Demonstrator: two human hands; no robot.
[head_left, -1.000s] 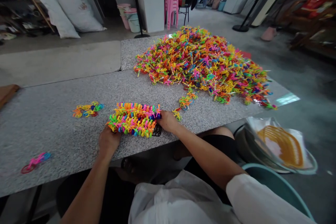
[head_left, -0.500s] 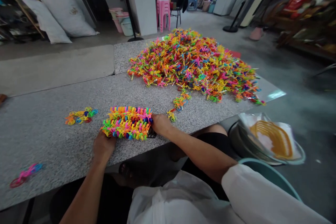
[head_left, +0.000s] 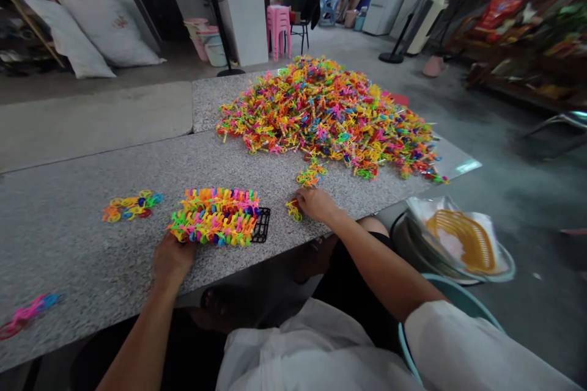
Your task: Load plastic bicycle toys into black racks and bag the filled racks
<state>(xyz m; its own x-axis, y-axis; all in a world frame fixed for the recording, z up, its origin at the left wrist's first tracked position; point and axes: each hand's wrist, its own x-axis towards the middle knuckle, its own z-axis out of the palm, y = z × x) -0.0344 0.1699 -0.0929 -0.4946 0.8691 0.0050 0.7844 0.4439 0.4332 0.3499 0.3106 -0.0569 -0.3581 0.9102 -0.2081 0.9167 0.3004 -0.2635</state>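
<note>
A black grid rack (head_left: 262, 226) lies near the table's front edge, covered with rows of small bright plastic pieces (head_left: 215, 217); its bare grid shows at the right end. My left hand (head_left: 174, 259) is closed on the rack's near left corner, its fingertips hidden beneath the pieces. Right of the rack, my right hand (head_left: 317, 204) has its fingers pinched down at a few loose plastic pieces (head_left: 294, 211); a small piece seems to be under the fingertips, partly hidden. Just beyond the fingers lies another little cluster of plastic pieces (head_left: 310, 173).
A large heap of colourful plastic pieces (head_left: 325, 116) covers the far right of the grey speckled table (head_left: 92, 177). A small cluster (head_left: 132, 204) lies left of the rack, and a pink-and-blue piece (head_left: 30, 314) near the left edge. Tubs with a yellow basket (head_left: 463, 241) stand right.
My right hand has let go of the rack's right end and moved right to the loose pieces, uncovering the black grid. The left hand stays at the rack. The view has shifted slightly.
</note>
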